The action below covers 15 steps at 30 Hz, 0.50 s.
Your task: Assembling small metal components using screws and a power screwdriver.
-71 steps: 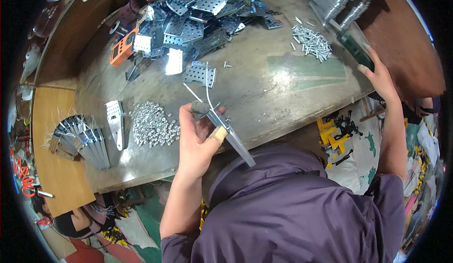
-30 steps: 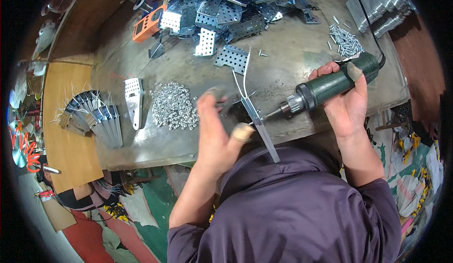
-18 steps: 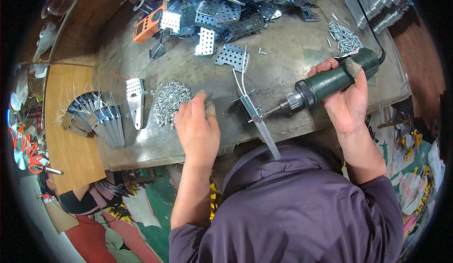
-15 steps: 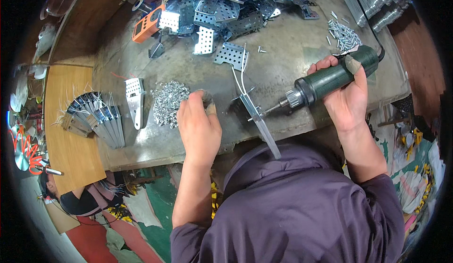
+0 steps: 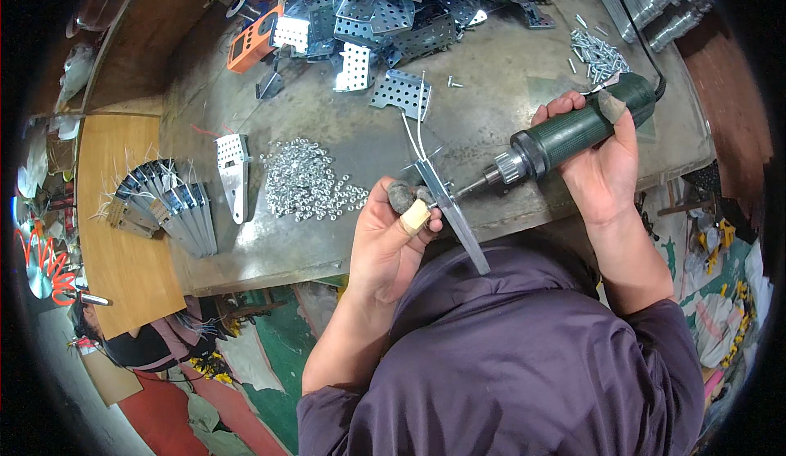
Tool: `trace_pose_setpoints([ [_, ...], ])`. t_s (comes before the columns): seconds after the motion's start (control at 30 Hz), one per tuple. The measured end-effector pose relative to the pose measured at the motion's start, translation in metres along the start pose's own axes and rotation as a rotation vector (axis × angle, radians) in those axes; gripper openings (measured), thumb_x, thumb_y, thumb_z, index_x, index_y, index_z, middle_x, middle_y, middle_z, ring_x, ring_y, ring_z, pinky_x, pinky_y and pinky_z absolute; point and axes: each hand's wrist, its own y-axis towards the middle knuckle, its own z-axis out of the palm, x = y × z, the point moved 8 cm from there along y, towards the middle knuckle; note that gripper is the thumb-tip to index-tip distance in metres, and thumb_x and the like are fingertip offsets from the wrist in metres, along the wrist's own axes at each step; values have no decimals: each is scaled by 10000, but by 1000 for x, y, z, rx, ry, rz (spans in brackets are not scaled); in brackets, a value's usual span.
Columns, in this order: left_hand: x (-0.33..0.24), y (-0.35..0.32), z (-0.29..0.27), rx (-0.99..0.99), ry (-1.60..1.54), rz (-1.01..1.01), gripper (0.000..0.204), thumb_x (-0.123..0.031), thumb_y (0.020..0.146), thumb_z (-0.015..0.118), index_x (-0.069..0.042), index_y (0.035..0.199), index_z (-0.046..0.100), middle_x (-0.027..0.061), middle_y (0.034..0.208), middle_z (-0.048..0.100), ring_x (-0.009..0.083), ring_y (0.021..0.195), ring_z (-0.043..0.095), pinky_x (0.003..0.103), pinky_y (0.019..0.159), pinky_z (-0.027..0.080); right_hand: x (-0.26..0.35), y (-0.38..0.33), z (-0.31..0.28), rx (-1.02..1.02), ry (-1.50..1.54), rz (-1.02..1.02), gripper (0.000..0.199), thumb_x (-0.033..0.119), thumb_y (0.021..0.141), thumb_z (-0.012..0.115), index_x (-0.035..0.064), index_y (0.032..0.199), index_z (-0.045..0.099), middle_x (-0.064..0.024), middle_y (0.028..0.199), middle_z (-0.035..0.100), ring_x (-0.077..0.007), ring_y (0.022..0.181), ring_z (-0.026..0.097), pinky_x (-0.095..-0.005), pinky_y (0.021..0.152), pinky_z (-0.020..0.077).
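1. Head view, the hands: the left hand [image 5: 391,239] is closed in a pinch on a narrow metal strip [image 5: 453,214] that juts over the near edge of the workbench [image 5: 491,88]; one fingertip wears a pale wrap. The right hand [image 5: 602,165] is wrapped fully round a green electric screwdriver [image 5: 573,133], its bit touching the strip just beside the left fingers
2. Head view, risks: the bit may skid off the strip into the left fingertips, since they sit so near the tip. The strip hangs largely unsupported, so torque might twist it out of the pinch. The two thin wires [image 5: 413,124] rising from the strip could catch in the chuck
3. Head view, surroundings: a heap of small silver fasteners [image 5: 304,184] lies just left of the left hand, near a perforated bracket [image 5: 233,169]. A pile of perforated plates [image 5: 385,14] and an orange device [image 5: 254,40] fill the far side, screws [image 5: 599,51] lie beyond the tool, and finished strips [image 5: 168,210] rest on a wooden board [image 5: 123,268]
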Motion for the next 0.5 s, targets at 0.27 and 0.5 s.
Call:
trace_pose_setpoints([
  [0.27, -7, -4, 5, -52, 138, 149, 216, 34, 851, 568, -75, 977, 430, 68, 910, 557, 167, 817, 581, 286, 729, 488, 0, -2, -1, 39, -3, -5, 374, 293, 908, 463, -73, 984, 477, -147, 962, 531, -273, 960, 520, -492, 1028, 355],
  [0.5, -11, -22, 38, 21, 1214, 564, 194, 18, 917, 389, 9, 1097, 316, 107, 1011, 437, 137, 887, 456, 275, 819, 393, 0, -6, 4, 59, 6, -28, 379, 297, 895, 470, -73, 980, 476, -142, 954, 527, -268, 952, 515, -487, 1025, 357],
])
